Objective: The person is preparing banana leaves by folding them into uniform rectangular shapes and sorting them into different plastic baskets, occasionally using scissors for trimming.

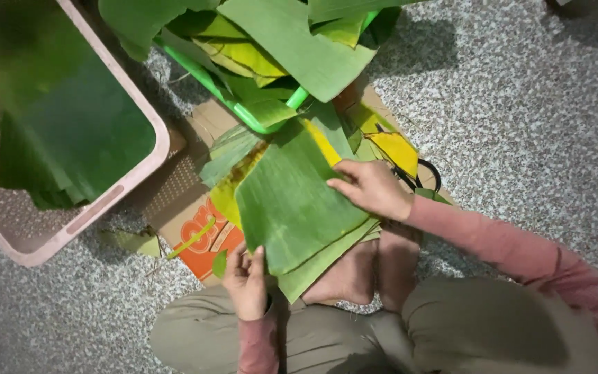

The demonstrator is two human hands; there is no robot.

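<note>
A large green banana leaf piece (292, 204) lies on top of a pile of leaf pieces in front of my crossed legs. My left hand (247, 277) grips its near left corner with thumb and fingers. My right hand (372, 187) rests flat on its far right edge, fingers pressed on the leaf. More green and yellowed leaf pieces (382, 142) lie under and behind it. Black-handled scissors (423, 176) lie just beyond my right hand, partly hidden by it.
A pink plastic basket (143, 104) at the left holds a stack of cut green leaves (70, 131). A green basket (243, 107) at the top is heaped with whole leaves. Flattened cardboard (195, 221) lies under the pile on a speckled floor (520, 104).
</note>
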